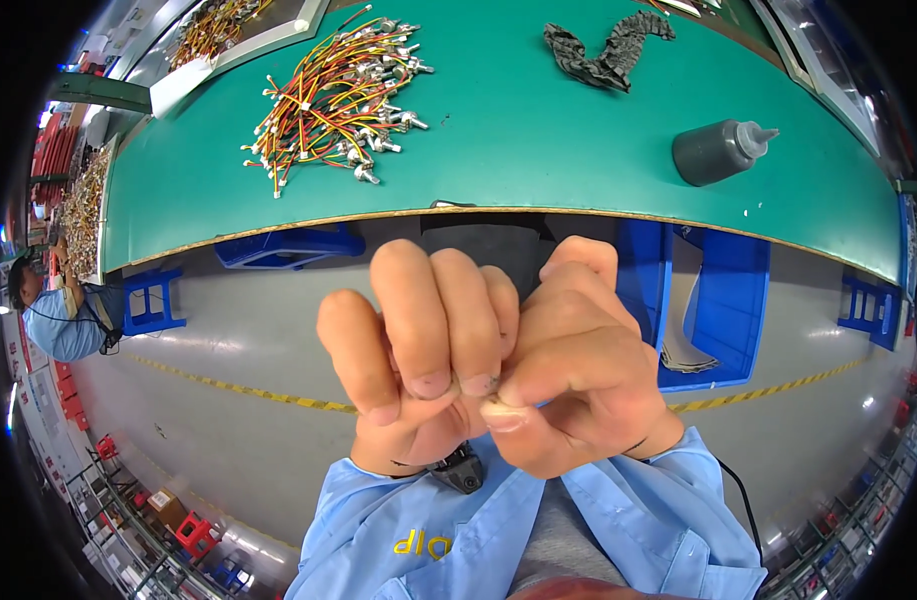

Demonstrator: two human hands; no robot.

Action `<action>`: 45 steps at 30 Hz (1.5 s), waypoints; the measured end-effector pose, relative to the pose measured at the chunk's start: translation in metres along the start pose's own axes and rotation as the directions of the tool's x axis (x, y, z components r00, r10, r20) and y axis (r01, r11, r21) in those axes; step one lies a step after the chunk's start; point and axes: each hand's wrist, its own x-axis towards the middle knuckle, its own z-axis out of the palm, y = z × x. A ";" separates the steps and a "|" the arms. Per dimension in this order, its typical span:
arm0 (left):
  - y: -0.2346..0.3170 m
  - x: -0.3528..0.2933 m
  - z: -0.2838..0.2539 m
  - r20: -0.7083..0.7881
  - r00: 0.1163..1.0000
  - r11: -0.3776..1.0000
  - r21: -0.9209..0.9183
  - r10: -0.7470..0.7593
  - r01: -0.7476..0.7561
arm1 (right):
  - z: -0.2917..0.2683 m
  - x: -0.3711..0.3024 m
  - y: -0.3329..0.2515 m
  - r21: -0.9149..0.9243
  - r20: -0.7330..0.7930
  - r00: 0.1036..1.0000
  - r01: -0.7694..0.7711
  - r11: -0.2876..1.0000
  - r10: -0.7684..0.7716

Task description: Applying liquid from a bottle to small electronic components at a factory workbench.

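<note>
Green workbench (pixel 538 150) fills the background. Both hands are raised in front of its near edge, touching each other. Left hand (pixel 413 350) has its fingers curled; right hand (pixel 578 375) pinches a small part (pixel 494 398) between thumb and forefinger (too tiny to identify), right where the fingertips meet. On the bench: wire harness bundle (pixel 333 95), grey squeeze bottle (pixel 720 150), crumpled grey cloth (pixel 608 50).
</note>
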 end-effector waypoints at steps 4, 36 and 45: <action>-0.001 -0.001 0.000 -0.040 0.997 0.979 -0.195 -0.068 0.059 | -0.004 0.004 -0.004 0.034 0.012 0.999 -0.035 0.999 0.035; -0.014 0.001 -0.002 0.204 0.970 0.987 0.056 0.134 -0.148 | -0.018 0.012 -0.003 0.023 0.087 0.996 0.005 1.000 -0.007; -0.015 -0.001 -0.003 0.188 0.977 0.992 0.062 0.101 -0.114 | -0.022 0.009 -0.001 0.036 0.100 0.995 -0.017 0.999 0.013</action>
